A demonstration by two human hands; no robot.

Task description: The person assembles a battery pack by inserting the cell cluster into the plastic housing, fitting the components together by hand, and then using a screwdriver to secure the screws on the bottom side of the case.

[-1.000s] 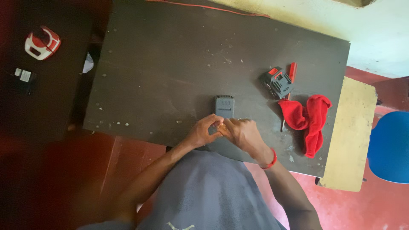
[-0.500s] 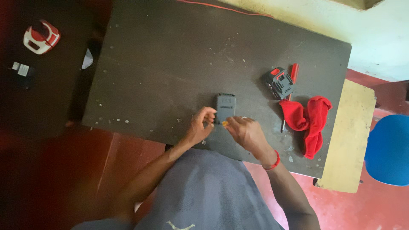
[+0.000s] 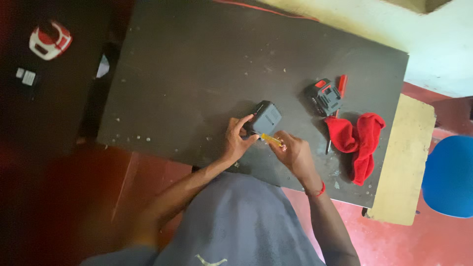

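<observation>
Left hand (image 3: 237, 140) gripping grey battery pack (image 3: 265, 118), right hand (image 3: 294, 152) holding seemingly yellow-handled screwdriver (image 3: 271, 140)

Person, seen from above: grey-blue shirt (image 3: 236, 221) with small pale emblem (image 3: 206, 259) at chest; bare forearms; thin red wristband (image 3: 319, 190) on right wrist.

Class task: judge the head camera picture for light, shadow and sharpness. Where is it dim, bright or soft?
Head view: the left side by the red-and-white object is dim; the pale wall top right is brightest; the left hand, right hand and grey block look slightly soft; the red cloth stands out clearly.
</observation>
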